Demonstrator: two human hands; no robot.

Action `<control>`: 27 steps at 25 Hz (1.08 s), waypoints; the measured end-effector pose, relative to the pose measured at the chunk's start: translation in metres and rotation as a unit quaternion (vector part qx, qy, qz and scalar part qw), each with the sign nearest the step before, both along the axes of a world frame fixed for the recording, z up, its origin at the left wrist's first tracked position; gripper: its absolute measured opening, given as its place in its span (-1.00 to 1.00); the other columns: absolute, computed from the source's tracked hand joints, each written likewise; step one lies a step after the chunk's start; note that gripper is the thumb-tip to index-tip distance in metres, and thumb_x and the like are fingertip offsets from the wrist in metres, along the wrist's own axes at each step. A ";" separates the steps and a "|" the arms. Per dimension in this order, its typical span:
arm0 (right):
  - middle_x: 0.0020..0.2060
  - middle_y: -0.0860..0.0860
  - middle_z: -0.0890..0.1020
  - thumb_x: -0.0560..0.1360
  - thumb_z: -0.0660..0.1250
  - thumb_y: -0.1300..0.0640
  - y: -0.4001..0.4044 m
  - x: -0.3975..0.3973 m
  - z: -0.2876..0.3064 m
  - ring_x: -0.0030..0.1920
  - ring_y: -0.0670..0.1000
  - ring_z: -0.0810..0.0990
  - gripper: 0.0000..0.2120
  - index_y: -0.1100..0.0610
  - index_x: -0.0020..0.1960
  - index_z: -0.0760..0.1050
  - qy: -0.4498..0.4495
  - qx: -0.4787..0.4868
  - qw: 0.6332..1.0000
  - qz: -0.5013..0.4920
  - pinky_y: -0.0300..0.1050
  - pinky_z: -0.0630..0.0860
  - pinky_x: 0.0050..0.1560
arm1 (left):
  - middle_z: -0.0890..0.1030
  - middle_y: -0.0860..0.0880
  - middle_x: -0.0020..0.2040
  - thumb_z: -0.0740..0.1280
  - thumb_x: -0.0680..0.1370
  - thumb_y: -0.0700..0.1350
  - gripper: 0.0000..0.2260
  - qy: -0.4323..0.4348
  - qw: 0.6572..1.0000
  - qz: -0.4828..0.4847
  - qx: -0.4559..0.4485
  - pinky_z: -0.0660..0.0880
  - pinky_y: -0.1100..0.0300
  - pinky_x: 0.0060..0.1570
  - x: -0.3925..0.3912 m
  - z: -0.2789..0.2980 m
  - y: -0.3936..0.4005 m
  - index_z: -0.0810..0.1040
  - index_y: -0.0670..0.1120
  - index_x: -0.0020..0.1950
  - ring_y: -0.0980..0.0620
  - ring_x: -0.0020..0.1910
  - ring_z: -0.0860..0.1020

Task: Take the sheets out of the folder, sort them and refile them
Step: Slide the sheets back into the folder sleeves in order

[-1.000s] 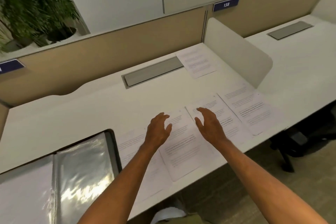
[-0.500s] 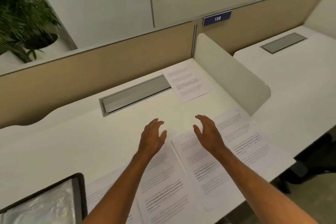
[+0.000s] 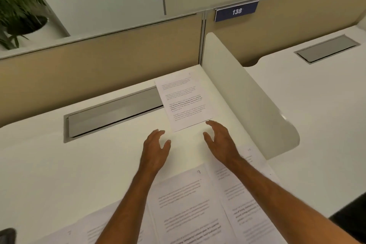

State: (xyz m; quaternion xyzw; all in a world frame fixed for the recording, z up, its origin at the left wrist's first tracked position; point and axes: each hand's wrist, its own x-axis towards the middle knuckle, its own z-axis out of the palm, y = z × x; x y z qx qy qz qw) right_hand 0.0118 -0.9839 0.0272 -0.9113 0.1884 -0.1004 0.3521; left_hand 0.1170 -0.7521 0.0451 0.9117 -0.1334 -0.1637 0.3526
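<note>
Both hands open beside far sheet

A white desk filled the middle of the frame. A grey hatch was set flush into it at centre left. One printed sheet lay at centre, overlapping the hatch's right end. More sheets lay side by side along the bottom edge.
</note>
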 end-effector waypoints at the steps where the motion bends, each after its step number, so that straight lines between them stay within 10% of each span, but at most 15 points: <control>1: 0.47 0.04 0.50 0.67 0.33 0.05 -0.010 0.009 -0.004 0.49 0.07 0.40 -0.57 0.12 0.51 0.42 -0.004 0.002 1.000 -0.001 -0.16 0.28 0.46 | 0.37 -0.07 0.57 0.34 0.66 -0.02 -0.59 0.008 1.000 0.010 0.003 0.20 0.10 0.52 0.008 -0.004 -0.009 0.45 -0.07 0.50 -0.05 0.57 0.28; 13: 0.69 0.06 0.03 0.67 0.26 -0.13 -0.066 0.095 -0.031 0.68 0.09 -0.08 -0.26 0.11 0.69 0.02 0.138 -0.001 0.990 0.026 0.02 -0.05 0.64 | 0.37 -0.03 0.55 0.39 0.60 0.10 -0.31 0.087 0.988 0.113 0.063 0.27 -0.19 0.46 0.093 -0.017 -0.116 0.17 -0.02 0.63 -0.17 0.54 0.22; 20: 0.67 0.02 0.16 0.63 -0.09 -0.32 -0.061 0.093 -0.051 0.68 0.05 0.04 -0.26 0.08 0.65 0.21 0.104 -0.082 0.991 -0.008 0.07 0.11 0.62 | 0.48 -0.01 0.42 0.39 0.64 -0.05 -0.42 0.273 0.889 0.273 -0.245 0.35 0.07 0.28 0.114 -0.005 -0.126 0.24 -0.05 0.60 -0.03 0.34 0.45; 24: 0.67 0.01 0.16 0.59 -0.20 -0.36 -0.061 0.096 -0.044 0.68 0.03 0.04 -0.20 0.06 0.65 0.21 0.123 -0.056 0.991 -0.005 0.02 0.05 0.63 | 0.58 -0.04 0.01 0.39 0.64 -0.13 -0.67 0.310 0.832 0.337 -0.314 0.57 0.02 -0.06 0.119 -0.005 -0.123 0.37 0.06 0.35 -0.01 -0.11 0.56; 27: 0.66 0.00 0.20 0.68 -0.03 -0.28 -0.066 0.095 -0.037 0.67 0.02 0.06 -0.33 0.08 0.65 0.23 0.125 -0.012 0.992 -0.005 -0.04 0.02 0.62 | 0.58 -0.03 -0.22 0.39 0.64 -0.08 -0.93 0.322 0.860 0.290 -0.269 0.31 0.20 -0.38 0.108 -0.010 -0.120 0.55 -0.05 0.07 0.07 -0.42 0.42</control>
